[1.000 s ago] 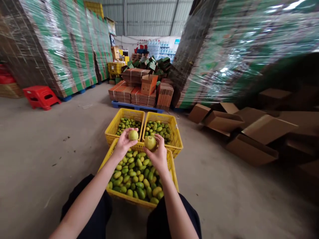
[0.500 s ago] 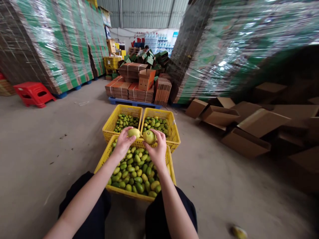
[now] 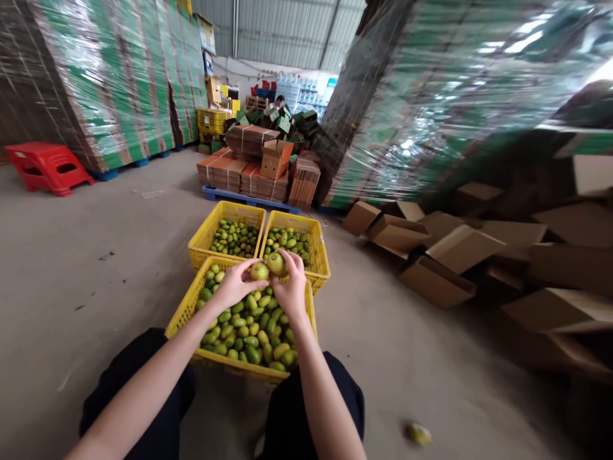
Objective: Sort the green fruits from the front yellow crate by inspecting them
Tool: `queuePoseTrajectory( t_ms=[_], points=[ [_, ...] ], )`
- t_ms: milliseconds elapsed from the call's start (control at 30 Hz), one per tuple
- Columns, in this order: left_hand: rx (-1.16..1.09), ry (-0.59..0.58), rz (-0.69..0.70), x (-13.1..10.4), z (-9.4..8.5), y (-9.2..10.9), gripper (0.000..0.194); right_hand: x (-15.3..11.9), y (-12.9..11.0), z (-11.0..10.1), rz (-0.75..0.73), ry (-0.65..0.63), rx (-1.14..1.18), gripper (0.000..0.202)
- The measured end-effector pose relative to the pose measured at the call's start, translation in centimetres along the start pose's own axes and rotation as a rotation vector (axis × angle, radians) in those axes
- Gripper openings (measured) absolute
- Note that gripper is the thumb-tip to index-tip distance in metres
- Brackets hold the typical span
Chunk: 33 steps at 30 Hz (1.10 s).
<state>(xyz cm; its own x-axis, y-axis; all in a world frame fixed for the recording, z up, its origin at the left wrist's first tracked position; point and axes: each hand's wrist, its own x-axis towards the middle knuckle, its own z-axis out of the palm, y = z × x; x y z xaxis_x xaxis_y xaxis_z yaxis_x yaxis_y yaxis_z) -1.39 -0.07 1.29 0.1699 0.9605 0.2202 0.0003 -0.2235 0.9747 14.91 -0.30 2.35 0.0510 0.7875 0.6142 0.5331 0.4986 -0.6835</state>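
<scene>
My left hand is closed around a yellow-green fruit, its round end turned toward me. Right beside it, my right hand grips a second yellow-green fruit between thumb and fingers. The two fruits are close together, perhaps touching. Both hands are above the near yellow crate, which is full of loose oval fruits ranging from green to yellow. Behind it stand a far left yellow crate and a far right yellow crate, each holding similar, smaller-looking fruits.
Flattened cartons are stacked on a blue pallet beyond the crates. Open cardboard boxes lie on the right. A red stool stands left, and one fruit lies on the floor. A person is far back.
The fruit in my left hand has turned from side-on to end-on, and my hands have drawn closer together. The view has shifted slightly to the right.
</scene>
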Motion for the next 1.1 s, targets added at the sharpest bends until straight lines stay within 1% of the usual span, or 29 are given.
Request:
queuePoseTrajectory(
  t_ms=[100,200,267,367,433,500,567,633,700,767,867,933,967,1100],
  points=[
    [0.118,-0.026,0.035,-1.2,0.1,-0.4,0.06,-0.2,0.1,-1.2,-0.012,-0.132,-0.038,0.058],
    [0.186,-0.042,0.078,-2.5,-0.1,-0.6,0.059,-0.6,-0.5,-2.6,-0.043,-0.258,-0.035,0.055],
    [0.155,-0.039,0.088,-3.8,-0.4,-0.2,0.056,-1.6,-1.3,-3.5,-0.07,-0.305,-0.001,0.052],
    [0.039,-0.022,0.022,-6.7,-1.3,1.1,0.055,-4.4,-2.4,-4.5,-0.05,-0.365,0.105,0.05],
    [0.0,-0.016,-0.013,-8.8,-2.0,2.2,0.056,-6.7,-2.9,-5.2,0.027,-0.382,0.171,0.05],
    [-0.003,-0.036,-0.03,-10.6,-2.6,3.2,0.056,-8.9,-3.6,-5.8,0.111,-0.374,0.202,0.051],
    [0.015,-0.045,-0.029,-12.0,-3.2,4.0,0.055,-10.5,-4.6,-6.3,0.16,-0.356,0.195,0.053],
    [0.031,-0.036,-0.023,-12.6,-3.6,4.4,0.053,-11.4,-6.1,-6.7,0.175,-0.34,0.171,0.054],
    [0.04,-0.054,-0.017,-12.6,-3.8,4.7,0.052,-11.8,-7.7,-7.0,0.174,-0.321,0.143,0.056],
    [0.052,-0.12,-0.016,-12.0,-3.8,5.0,0.052,-11.8,-9.2,-7.1,0.169,-0.296,0.122,0.056],
    [0.062,-0.186,0.011,-10.4,-3.4,5.3,0.052,-11.5,-10.2,-7.0,0.169,-0.214,0.102,0.056],
    [0.039,-0.194,0.022,-9.2,-2.9,5.3,0.056,-10.8,-9.9,-6.8,0.142,-0.171,0.072,0.055],
    [0.023,-0.193,0.022,-8.6,-2.7,5.3,0.058,-10.2,-9.4,-6.7,0.112,-0.172,0.048,0.054],
    [0.016,-0.197,-0.001,-5.9,-1.8,4.7,0.058,-6.6,-6.7,-6.4,-0.058,-0.246,-0.033,0.049]
  ],
)
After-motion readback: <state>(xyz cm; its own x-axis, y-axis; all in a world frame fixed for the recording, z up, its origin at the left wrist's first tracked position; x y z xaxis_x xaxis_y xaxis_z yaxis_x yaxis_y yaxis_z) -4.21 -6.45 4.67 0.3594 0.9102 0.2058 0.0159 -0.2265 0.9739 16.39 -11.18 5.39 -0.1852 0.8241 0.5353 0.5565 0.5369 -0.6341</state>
